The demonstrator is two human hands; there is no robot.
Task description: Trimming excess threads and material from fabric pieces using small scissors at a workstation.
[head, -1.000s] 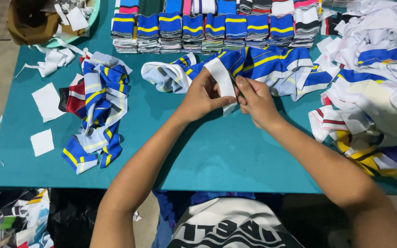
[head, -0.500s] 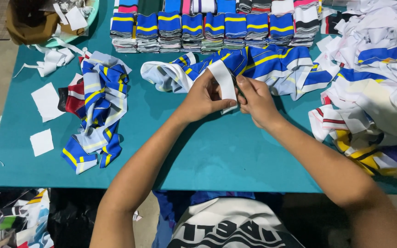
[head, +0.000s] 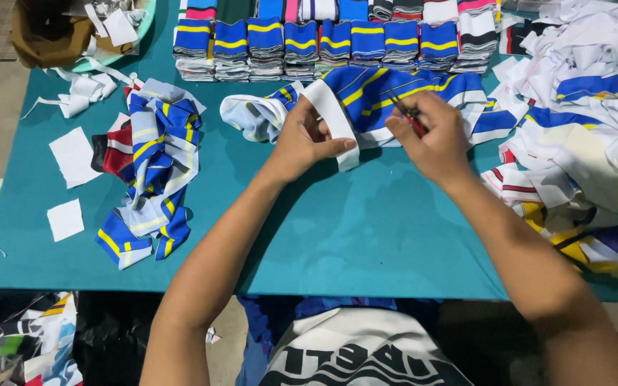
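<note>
Two bare hands are at work over a teal table [head: 366, 243], and I read the scene from its left edge across. Far left I see white paper squares [head: 73, 154] lying flat on the teal, with white fabric scraps [head: 80, 93] just above them near a brown bag [head: 41, 39] at the corner. Next to the squares lies a loose heap of blue, yellow and white striped knit pieces [head: 155, 171], with a red piece tucked under its left side. Along the far edge runs a row of folded stacks [head: 323, 39] of the same blue and yellow knit, standing side by side.

At the centre my left hand [head: 302, 139] holds a white rib-knit band [head: 330, 118]: thumb laid across its front, fingers curled behind it, so the band is pinched and stands up off the table, tilted, its lower end hanging just below the thumb. Behind the band a blue striped knit panel [head: 395, 89] is spread on the table. My right hand [head: 430, 136] is just beside the band, apart from it, fingers curled together and pinching a small red-handled tool [head: 413, 121]; its tip is too small for me to make out.

Far right, a big loose pile of white and blue cut pieces [head: 581, 107] covers the table edge.
</note>
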